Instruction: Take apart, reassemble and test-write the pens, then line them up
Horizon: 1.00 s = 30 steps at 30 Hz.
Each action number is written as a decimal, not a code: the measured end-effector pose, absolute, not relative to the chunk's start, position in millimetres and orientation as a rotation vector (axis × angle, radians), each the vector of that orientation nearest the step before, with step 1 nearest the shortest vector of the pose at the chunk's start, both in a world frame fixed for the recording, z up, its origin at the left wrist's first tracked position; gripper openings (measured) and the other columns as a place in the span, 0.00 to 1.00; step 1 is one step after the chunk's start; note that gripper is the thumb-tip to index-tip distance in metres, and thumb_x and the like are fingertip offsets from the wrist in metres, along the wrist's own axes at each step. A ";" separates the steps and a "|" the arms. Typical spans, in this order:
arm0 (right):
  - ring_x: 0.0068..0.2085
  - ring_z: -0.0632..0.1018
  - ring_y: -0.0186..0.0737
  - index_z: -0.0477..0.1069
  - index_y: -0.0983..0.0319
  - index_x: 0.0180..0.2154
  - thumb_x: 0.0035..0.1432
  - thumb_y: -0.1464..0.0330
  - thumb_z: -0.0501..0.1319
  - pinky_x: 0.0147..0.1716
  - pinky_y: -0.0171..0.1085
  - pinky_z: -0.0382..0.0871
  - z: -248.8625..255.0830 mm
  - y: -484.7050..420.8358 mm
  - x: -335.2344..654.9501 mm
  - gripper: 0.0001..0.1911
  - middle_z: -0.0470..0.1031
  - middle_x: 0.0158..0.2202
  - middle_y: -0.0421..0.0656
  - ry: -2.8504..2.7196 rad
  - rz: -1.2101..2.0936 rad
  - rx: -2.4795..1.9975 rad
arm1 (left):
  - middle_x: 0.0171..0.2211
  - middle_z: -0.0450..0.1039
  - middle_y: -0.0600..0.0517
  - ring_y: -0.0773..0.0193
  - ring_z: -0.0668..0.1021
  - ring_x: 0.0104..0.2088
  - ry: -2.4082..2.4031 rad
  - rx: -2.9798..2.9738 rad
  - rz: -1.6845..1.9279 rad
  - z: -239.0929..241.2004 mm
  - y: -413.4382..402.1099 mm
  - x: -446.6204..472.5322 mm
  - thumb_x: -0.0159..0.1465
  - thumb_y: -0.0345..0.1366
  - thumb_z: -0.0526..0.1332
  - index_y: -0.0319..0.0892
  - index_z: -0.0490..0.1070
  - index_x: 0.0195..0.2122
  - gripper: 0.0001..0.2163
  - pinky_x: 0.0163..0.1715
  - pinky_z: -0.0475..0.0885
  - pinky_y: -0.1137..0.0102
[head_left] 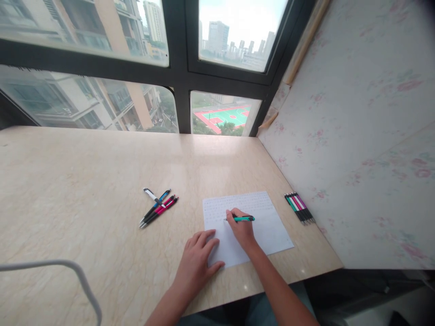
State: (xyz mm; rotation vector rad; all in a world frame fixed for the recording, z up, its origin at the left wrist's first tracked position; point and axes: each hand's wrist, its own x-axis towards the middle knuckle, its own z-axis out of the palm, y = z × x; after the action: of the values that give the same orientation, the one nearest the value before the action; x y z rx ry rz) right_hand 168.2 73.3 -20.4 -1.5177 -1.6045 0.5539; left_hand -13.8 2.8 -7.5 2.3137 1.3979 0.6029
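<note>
A white sheet of paper (268,226) lies on the marble-patterned counter, with several rows of faint handwriting across its upper part. My right hand (240,228) rests on it, fingers closed around a green pen (244,218) whose tip meets the paper near the left part of the lowest row. At the sheet's lower left edge, my left hand (199,254) lies with its fingers spread, fingertips and thumb touching the paper's margin. It holds nothing. What the writing says is too small to read.
Left of the paper, several pens (158,209) lie crossed in a loose pile. Another row of pens (299,208) sits side by side near the wallpapered wall (360,158). A grey curved tube (73,267) crosses the lower left. Behind the counter (84,181) stand dark-framed windows (183,77).
</note>
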 end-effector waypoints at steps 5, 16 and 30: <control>0.21 0.60 0.31 0.60 0.60 0.20 0.64 0.58 0.53 0.22 0.32 0.54 -22.4 73.1 169.0 0.21 0.60 0.17 0.34 -1.608 0.540 -1.520 | 0.55 0.70 0.45 0.47 0.71 0.53 1.397 2.310 0.620 -6.4 2.9 -13.4 0.54 0.36 0.69 0.47 0.72 0.46 0.18 0.49 0.68 0.51; 0.21 0.61 0.32 0.62 0.60 0.20 0.62 0.59 0.54 0.22 0.31 0.57 -26.6 73.7 168.9 0.20 0.59 0.16 0.34 -1.598 0.516 -1.535 | 0.55 0.70 0.45 0.46 0.70 0.53 1.408 2.289 0.591 -4.2 -0.5 -13.3 0.53 0.36 0.69 0.46 0.72 0.47 0.19 0.50 0.68 0.50; 0.20 0.62 0.32 0.62 0.60 0.20 0.63 0.58 0.54 0.22 0.31 0.57 -26.4 70.6 170.4 0.21 0.61 0.16 0.34 -1.594 0.535 -1.545 | 0.57 0.68 0.46 0.45 0.70 0.54 1.410 2.275 0.560 -12.3 -0.5 -13.9 0.52 0.37 0.69 0.49 0.71 0.48 0.21 0.50 0.67 0.50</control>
State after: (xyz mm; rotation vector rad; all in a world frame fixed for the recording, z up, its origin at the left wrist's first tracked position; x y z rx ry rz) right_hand 170.4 70.6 -26.4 -1.5451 -1.5944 0.5348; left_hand -13.9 -0.5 -12.3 2.2746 1.4103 0.5605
